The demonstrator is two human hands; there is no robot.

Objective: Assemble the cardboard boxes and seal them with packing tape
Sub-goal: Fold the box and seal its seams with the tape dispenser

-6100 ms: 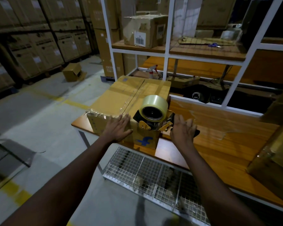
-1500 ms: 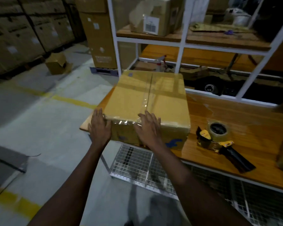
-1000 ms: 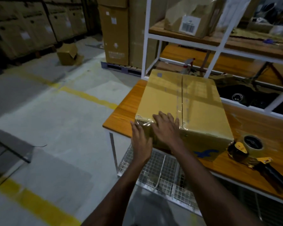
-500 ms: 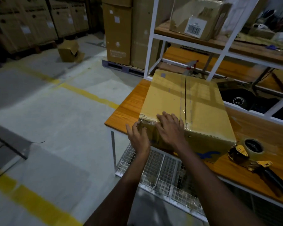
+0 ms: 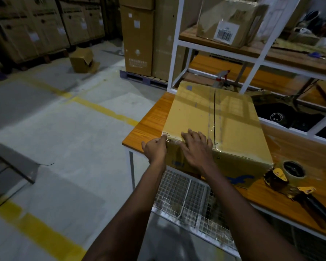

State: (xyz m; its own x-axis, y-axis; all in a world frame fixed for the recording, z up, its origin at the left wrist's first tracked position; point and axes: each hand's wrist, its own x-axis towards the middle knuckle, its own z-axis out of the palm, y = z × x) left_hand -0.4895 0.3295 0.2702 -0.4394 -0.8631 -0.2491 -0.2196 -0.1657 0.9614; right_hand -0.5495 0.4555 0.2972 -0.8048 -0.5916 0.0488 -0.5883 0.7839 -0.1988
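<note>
Taped cardboard box (image 5: 215,117) at the table's (image 5: 145,127) left end, near its front edge. Right hand (image 5: 196,147) lies flat, fingers straight, over the box's near top edge. Left hand (image 5: 154,149) touches its near-left corner with bent fingers, and whether it grips cannot be told. Tape dispenser (image 5: 290,181) lies just right of the box.

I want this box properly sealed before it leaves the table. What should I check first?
1. Top seam of the cardboard box taped: ok, clear tape runs along it.
2. Tape at the near edge flat: not ok, wrinkled where left hand and right hand press.
3. Tape dispenser out of the way: ok, lying on the table beside the box.
4. Bottom seam sealed: cannot tell, hidden.
</note>
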